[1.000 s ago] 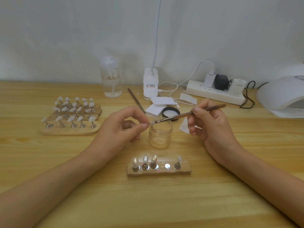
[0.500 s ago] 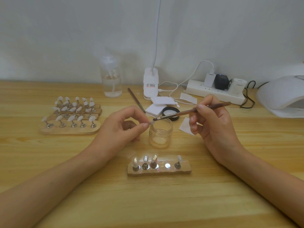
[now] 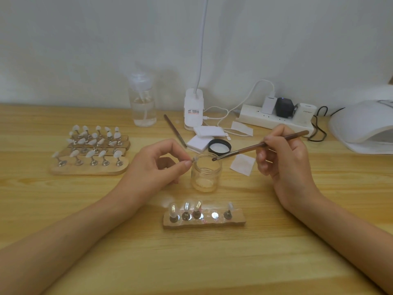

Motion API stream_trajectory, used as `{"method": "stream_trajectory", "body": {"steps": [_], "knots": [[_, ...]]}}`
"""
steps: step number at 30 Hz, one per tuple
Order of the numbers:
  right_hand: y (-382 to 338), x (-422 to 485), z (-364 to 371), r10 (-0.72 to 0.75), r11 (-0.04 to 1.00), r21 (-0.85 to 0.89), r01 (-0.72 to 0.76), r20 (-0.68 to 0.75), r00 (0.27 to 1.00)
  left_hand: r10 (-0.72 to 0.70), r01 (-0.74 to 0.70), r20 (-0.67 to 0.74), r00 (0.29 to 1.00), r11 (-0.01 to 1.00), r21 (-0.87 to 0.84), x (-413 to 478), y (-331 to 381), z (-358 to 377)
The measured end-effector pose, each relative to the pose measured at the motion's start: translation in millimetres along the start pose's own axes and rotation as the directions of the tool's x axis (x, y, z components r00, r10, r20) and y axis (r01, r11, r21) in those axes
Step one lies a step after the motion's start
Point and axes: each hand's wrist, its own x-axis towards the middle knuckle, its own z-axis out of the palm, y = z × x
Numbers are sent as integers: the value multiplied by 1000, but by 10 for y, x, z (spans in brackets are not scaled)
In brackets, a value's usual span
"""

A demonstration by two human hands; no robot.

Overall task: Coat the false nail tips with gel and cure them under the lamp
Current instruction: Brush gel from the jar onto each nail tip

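Brush: the brush (image 3: 261, 144) lies on a slant, its long axis running from the bristle end at near left to the handle end at far right. The bristles point left and slightly down, over the mouth of the jar (image 3: 206, 175).
Nail tip: the nail tip (image 3: 194, 159) is a small white piece above the jar's left rim, facing right toward the bristles and close to them. Its tilt is too small to tell.
Left hand: the left hand (image 3: 157, 165) pinches the nail tip between thumb and forefinger. The other fingers are curled under, and the forearm comes in from near left.
Right hand: the right hand (image 3: 285, 162) grips the brush like a pen around mid-handle, fingers curled. Its wrist is right of the jar.
Jar: open, clear glass, standing upright between the two hands. Its black lid (image 3: 219, 146) lies just behind it.
Near stand: a wooden stand (image 3: 238, 221) in front of the jar carries four upright tips and one bare metal disc.
Far-left stands: more wooden stands (image 3: 89, 170) are full of white tips.
Curing lamp: the white curing lamp (image 3: 361, 128) is at far right, well apart from the hands.
Table: a wooden table (image 3: 212, 262) with a clear bottle (image 3: 143, 103), a second brush (image 3: 174, 130), white pads (image 3: 242, 165) and a power strip (image 3: 274, 121) toward the wall.
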Motion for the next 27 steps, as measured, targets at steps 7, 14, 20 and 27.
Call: {"method": "stream_trajectory", "body": {"steps": [7, 14, 20, 27], "knots": [[-29, 84, -117, 31, 999, 42, -29, -50, 998, -3, 3, 8, 1000, 1000, 3, 5, -10, -1], [-41, 124, -129, -177, 984, 25, 177, 265, 948, 20, -20, 23, 1000, 1000, -10, 2, -7, -8], [-60, 154, -168, -207, 978, 36, 204, 251, 946, 9, -9, 21, 1000, 1000, 2, 7, -29, -16], [-66, 148, -205, -174, 982, 94, 163, 122, 977, 1, 0, 23, 1000, 1000, -26, 17, -30, -8]]}}
